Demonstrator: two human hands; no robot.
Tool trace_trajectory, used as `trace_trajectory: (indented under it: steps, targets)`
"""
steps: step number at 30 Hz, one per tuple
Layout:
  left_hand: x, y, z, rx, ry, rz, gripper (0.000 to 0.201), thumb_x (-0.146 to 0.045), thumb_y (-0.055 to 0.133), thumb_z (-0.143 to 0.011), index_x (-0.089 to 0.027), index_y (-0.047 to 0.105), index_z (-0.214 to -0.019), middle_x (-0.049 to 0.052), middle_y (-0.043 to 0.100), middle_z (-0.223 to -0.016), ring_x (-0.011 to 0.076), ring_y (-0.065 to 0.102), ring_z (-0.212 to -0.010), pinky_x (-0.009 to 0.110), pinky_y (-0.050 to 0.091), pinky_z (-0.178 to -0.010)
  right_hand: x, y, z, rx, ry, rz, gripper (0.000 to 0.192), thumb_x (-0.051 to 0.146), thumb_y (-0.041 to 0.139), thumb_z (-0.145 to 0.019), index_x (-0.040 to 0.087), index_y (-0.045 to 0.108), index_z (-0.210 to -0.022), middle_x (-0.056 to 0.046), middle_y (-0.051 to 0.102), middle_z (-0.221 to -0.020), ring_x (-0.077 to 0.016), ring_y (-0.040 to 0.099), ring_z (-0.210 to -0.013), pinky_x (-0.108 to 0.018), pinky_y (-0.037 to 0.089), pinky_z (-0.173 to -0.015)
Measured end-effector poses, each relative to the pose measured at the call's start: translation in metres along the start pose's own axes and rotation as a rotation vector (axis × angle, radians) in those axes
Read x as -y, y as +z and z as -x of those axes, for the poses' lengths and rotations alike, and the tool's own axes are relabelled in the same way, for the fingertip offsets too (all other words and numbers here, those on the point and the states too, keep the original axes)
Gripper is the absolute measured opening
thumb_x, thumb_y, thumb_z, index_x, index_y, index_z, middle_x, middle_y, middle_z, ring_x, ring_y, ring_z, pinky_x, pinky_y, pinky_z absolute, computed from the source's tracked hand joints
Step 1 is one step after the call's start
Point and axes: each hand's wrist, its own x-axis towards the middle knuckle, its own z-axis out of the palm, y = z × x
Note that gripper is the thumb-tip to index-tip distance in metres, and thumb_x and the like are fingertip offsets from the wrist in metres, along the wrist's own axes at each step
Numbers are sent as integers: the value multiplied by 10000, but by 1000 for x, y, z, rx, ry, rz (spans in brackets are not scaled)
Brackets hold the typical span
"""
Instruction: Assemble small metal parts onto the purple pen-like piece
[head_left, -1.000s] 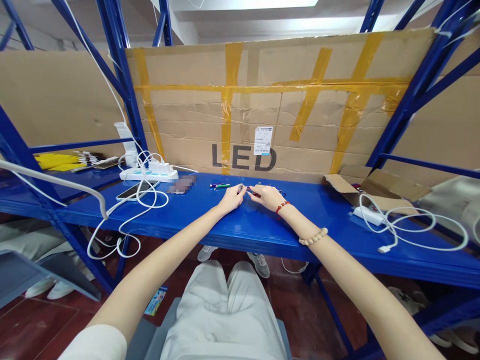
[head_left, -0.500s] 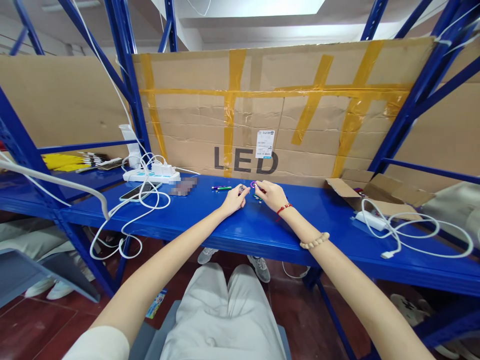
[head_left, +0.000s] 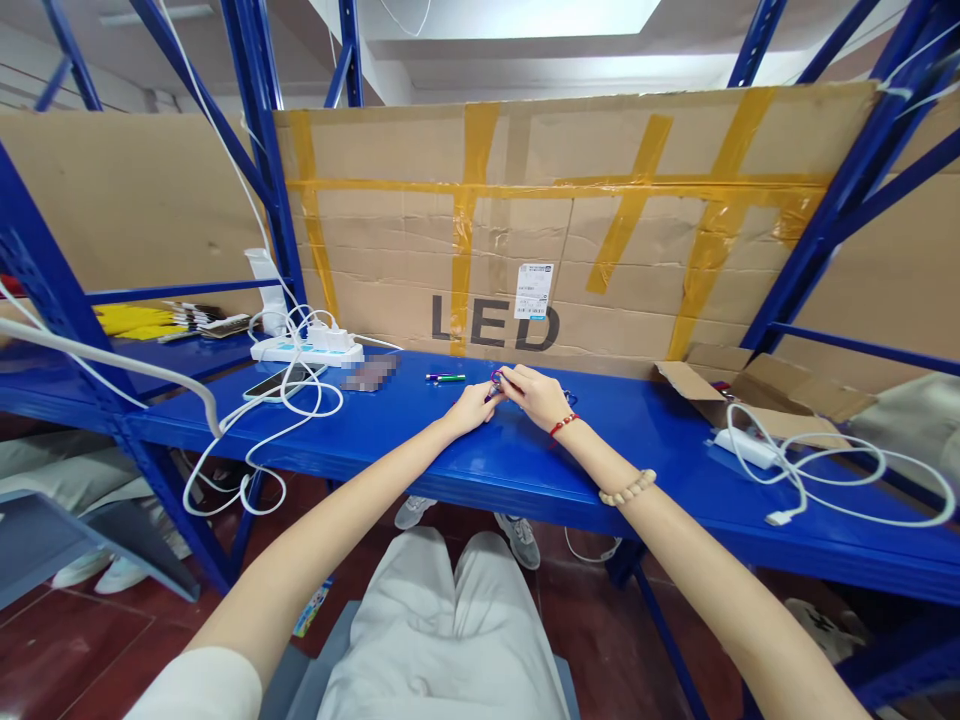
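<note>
Above the blue tabletop (head_left: pixel 510 460), my two hands meet. My right hand (head_left: pixel 536 395) is closed, pinching a small purple ring (head_left: pixel 496 375) with thumb and forefinger. Right beside it, my left hand (head_left: pixel 474 407) is closed round a small dark piece that the fingers mostly hide; I cannot make out what it is. Left of the hands lie a slim green stick-like piece (head_left: pixel 451 379) and a purple one, close together. Partly covered by my right wrist are some small bluish pieces (head_left: pixel 572 398), too small to name.
A power strip (head_left: pixel 281 350), a phone (head_left: pixel 262 386) and looped white cables (head_left: pixel 330 405) occupy the left side. To the right are an open cardboard box (head_left: pixel 694 385) and a white adapter (head_left: pixel 745 448) with its cable. A large cardboard panel (head_left: pixel 390 240) stands behind the table.
My right hand has moved left with the purple ring, closing the gap to my left hand. The hands now touch or overlap. The view has shifted slightly.
</note>
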Motion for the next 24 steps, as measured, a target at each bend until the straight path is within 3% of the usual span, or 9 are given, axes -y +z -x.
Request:
trace_trajectory:
  steps: [7, 11, 15, 18, 24]
  targets:
    - [-1, -2, -1, -50, -49, -48, 251, -320, 440, -923, -102, 551, -868, -70, 459, -496, 72, 464, -420, 227, 442, -524, -3, -2, 0, 42, 4, -74, 276, 280, 375, -935, 183, 577, -1096, -71, 606, -909, -170, 575, -847, -213, 415, -624]
    - [-3, -4, 1, -70, -83, -134, 230, -307, 450, -918, -103, 554, -943, -31, 537, -614, 85, 517, -513, 252, 467, -586, -4, -3, 0, 72, 3, -175, 299, 287, 395, -923, 183, 532, -1168, -87, 600, -1020, -197, 586, -896, -254, 453, -678]
    - [-4, -5, 4, -50, -140, -238, 211, -265, 496, -890, -117, 550, -1031, 36, 598, -839, 136, 580, -728, 321, 483, -707, -1, -2, 1, 123, 15, -307, 382, 316, 429, -913, 189, 419, -1273, -38, 630, -865, -154, 607, -748, -256, 472, -678]
    - [-5, -5, 5, -22, -170, -296, 243, -234, 514, -876, -129, 529, -1094, 63, 589, -961, 179, 575, -877, 380, 468, -792, 0, 0, 2, 174, 20, -382, 424, 350, 503, -874, 186, 419, -1256, 6, 616, -739, -127, 590, -635, -234, 469, -618]
    - [-4, -5, 5, 7, -201, -329, 272, -242, 515, -874, -136, 510, -1124, 66, 585, -979, 187, 572, -901, 388, 461, -812, -3, 4, 4, 202, 38, -438, 507, 361, 598, -803, 197, 430, -1253, -27, 620, -883, -118, 581, -625, -246, 473, -606]
